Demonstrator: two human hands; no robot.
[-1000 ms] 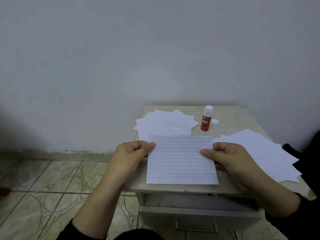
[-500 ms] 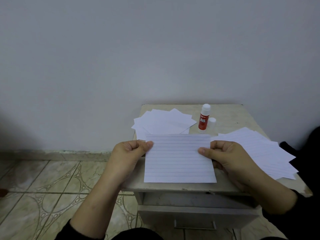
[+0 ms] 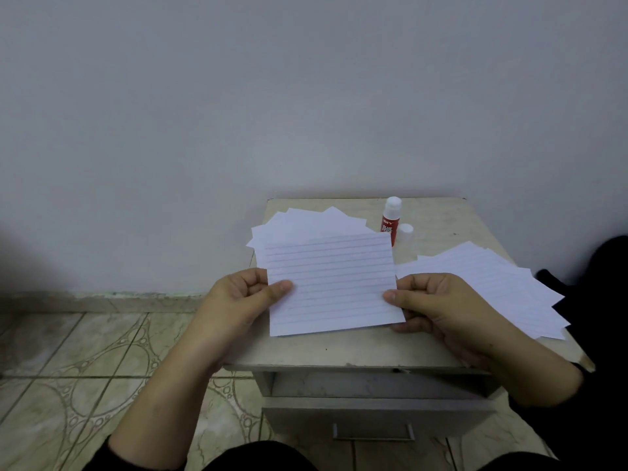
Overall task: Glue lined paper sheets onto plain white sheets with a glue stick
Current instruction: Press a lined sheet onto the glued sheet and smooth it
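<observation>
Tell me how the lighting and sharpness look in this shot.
Head view: dim, even light with darkened corners; no glare on the lined sheet; its ruled lines read clearly; the glue stick label looks soft; wide-angle lens bends the table edges.

Counted: one lined sheet held up, pinched by two hands, left hand and right hand. Two loose piles of paper on one table: plain white pile at back left, lined pile at right; sheets per pile not countable. One glue stick, upright. One loose cap just beside it. One drawer with one handle.
</observation>
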